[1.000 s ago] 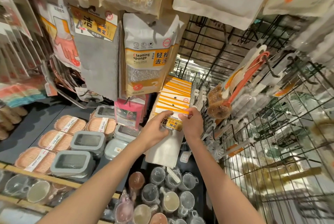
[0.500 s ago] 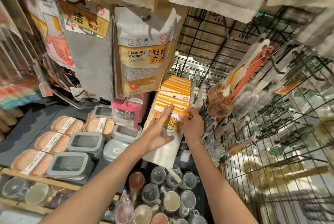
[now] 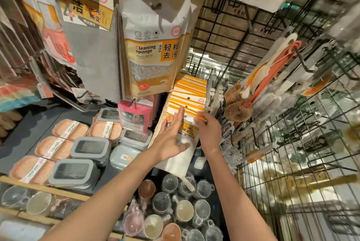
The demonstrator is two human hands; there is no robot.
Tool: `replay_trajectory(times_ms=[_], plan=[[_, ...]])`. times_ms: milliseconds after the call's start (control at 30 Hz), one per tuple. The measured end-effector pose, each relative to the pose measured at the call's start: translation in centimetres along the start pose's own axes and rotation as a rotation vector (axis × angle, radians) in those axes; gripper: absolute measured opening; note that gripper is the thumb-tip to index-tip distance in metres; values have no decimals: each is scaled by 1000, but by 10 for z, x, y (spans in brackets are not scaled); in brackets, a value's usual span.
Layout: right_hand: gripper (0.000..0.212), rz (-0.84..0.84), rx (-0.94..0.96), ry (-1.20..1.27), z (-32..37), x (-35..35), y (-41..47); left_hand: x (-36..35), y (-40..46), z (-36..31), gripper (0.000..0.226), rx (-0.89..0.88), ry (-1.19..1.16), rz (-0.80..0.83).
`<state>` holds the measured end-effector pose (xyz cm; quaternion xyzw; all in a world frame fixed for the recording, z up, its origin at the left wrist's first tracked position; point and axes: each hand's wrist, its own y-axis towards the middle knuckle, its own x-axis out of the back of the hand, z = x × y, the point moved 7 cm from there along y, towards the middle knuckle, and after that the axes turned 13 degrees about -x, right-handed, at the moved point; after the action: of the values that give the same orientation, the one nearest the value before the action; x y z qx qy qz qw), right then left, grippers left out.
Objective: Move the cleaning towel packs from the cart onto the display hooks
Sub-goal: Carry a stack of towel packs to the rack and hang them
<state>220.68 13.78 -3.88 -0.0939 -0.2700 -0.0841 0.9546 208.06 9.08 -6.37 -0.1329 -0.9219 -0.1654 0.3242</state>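
the front towel pack [image 3: 186, 144], white with an orange header, hangs before its row. the left hand [image 3: 171, 139] lies flat on it with straight fingers; the right hand [image 3: 209, 130] pinches its header. below is a dark shelf [image 3: 27, 133].

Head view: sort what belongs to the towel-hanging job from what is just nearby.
Job:
front towel pack
hung towel packs
left hand, flat on the pack
right hand, at its top edge

Nearby:
cleaning sponge pack
soap boxes
wrapped cups
brushes

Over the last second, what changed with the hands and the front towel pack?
The left hand let go of the front towel pack: its fingers uncurled and now lie flat against it. The right hand still grips the pack's top right edge. The row of packs behind stayed hanging.
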Motion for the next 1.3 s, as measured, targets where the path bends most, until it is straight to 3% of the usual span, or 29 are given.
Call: replay_trajectory(times_ms=[433,600,700,867,1300], plan=[[20,-142,14,-95,6,1,8,-8,3,23,102,5,161,76],[6,-228,155,-213,0,1,-5,-24,-10,29,102,97,58,58],[11,-175,142,-322,-8,-7,-4,-28,-8,33,104,107,14,64],[16,-234,131,-396,-4,-3,5,-26,3,36,105,103,-46,87],[54,154,-4,-374,-11,-9,27,-11,29,44,114,119,-110,129]])
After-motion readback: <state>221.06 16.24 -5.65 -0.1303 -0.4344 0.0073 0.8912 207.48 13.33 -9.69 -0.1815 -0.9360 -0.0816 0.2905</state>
